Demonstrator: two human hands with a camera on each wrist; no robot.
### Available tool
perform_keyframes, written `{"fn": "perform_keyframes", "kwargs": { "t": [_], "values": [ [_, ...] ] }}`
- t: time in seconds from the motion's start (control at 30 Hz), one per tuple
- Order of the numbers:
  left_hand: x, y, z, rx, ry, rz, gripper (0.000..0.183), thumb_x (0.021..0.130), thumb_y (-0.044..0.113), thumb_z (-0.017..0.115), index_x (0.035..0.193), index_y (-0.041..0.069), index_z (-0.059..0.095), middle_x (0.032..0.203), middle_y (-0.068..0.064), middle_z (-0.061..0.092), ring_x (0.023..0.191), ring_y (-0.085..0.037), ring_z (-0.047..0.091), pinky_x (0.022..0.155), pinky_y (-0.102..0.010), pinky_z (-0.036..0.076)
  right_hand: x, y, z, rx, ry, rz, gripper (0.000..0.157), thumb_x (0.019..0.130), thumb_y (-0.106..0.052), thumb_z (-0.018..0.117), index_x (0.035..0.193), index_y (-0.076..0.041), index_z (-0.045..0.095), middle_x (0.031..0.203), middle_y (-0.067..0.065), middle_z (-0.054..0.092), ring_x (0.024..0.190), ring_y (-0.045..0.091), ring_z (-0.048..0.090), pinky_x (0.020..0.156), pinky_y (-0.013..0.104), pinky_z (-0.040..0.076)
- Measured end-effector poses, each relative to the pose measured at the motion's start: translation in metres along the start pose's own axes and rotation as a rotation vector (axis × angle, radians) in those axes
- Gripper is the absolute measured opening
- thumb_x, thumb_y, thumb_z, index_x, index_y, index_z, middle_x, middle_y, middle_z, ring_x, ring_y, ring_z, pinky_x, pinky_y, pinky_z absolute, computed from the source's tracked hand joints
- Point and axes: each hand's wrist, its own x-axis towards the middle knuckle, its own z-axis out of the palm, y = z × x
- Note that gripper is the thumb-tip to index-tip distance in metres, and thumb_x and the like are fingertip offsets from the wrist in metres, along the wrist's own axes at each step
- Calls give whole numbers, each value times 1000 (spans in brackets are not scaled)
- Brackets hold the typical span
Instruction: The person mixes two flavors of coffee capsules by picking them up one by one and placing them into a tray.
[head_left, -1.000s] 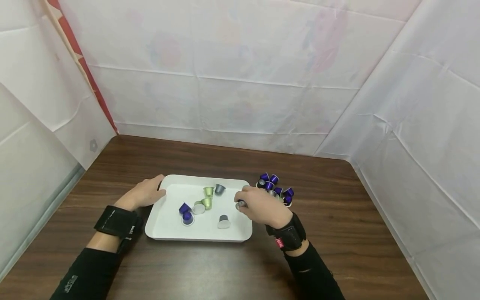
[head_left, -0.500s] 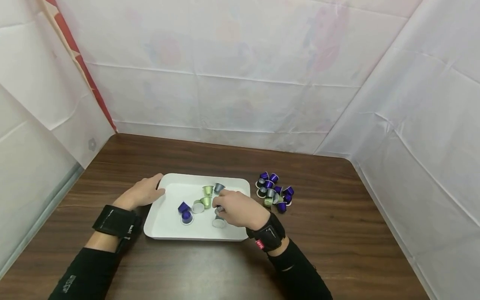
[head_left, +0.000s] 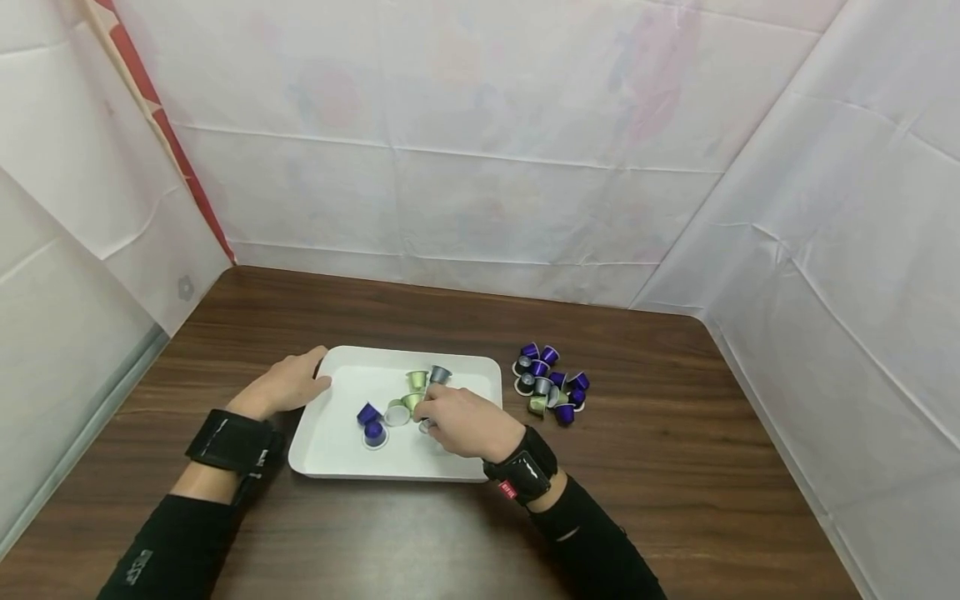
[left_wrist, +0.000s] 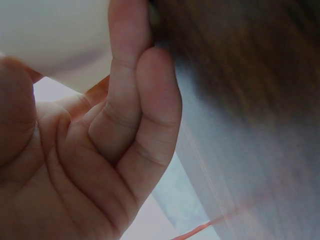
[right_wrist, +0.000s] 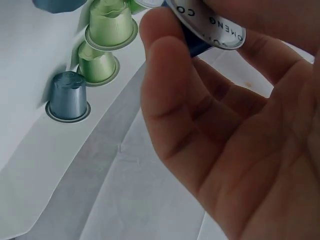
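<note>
Capsule [head_left: 426,426], pinched in the right hand [head_left: 471,423], sits low over the white tray [head_left: 330,446] in the head view; work looks partway, several capsules [head_left: 417,380] inside, a larger cluster [head_left: 545,385] outside on the dark table [head_left: 675,433]. In the left-wrist view, the left hand [left_wrist: 100,137] holds the tray's edge. In the right-wrist view, the lettered lid [right_wrist: 220,25] faces the wrist, dark body [right_wrist: 196,45] pointing away, long axis tilted.

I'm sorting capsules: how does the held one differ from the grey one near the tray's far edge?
The held capsule is pinched in the right hand; the grey capsule sits in the tray. Up close, the held capsule shows its lettered lid, the grey capsule its side. The held capsule looks dark blue, the grey capsule paler. Both have a rim.
</note>
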Motion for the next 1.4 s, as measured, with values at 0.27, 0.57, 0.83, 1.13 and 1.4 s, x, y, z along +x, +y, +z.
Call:
{"fn": "perform_keyframes", "kwargs": {
  "t": [0.27, 0.57, 0.83, 1.13, 1.4],
  "values": [
    [1, 0, 0, 0, 0, -3, 42, 95, 17, 48, 130, -5, 39, 111, -27, 59, 84, -27, 59, 73, -48, 47, 0, -2, -2, -8, -34, 23, 26, 88, -12, 67, 113, -15, 68, 105, 0, 58, 85, 9, 58, 75, 20, 46],
    [1, 0, 1, -8, -8, -13, 42, 95, 18, 49, 130, -5, 40, 112, -27, 59, 84, -27, 59, 73, -48, 47, -17, 15, -17, 44, -32, 101, 26, 90, -16, 65, 116, -14, 66, 104, 1, 61, 87, 10, 58, 75, 23, 47],
    [4, 2, 2, 5, -4, -9, 42, 95, 17, 49, 129, -5, 40, 112, -28, 58, 86, -29, 59, 74, -50, 47, -54, 57, -19, 112, 7, 242, 25, 89, -12, 65, 113, -6, 66, 103, 5, 61, 80, 10, 56, 69, 25, 47],
    [4, 1, 1, 1, -11, -17, 43, 95, 18, 48, 131, -4, 38, 114, -27, 58, 86, -29, 59, 73, -49, 47, -80, 94, -13, 133, 17, 391, 24, 86, -5, 66, 110, -5, 68, 109, 8, 63, 99, 21, 59, 82, 35, 47],
    [4, 0, 2, 1, -13, -9, 44, 96, 18, 48, 132, -5, 37, 115, -28, 57, 88, -30, 59, 74, -49, 47, -81, 104, -8, 107, -8, 414, 24, 86, -5, 65, 109, -5, 69, 106, 9, 63, 96, 22, 59, 81, 36, 47]
  ]
}}
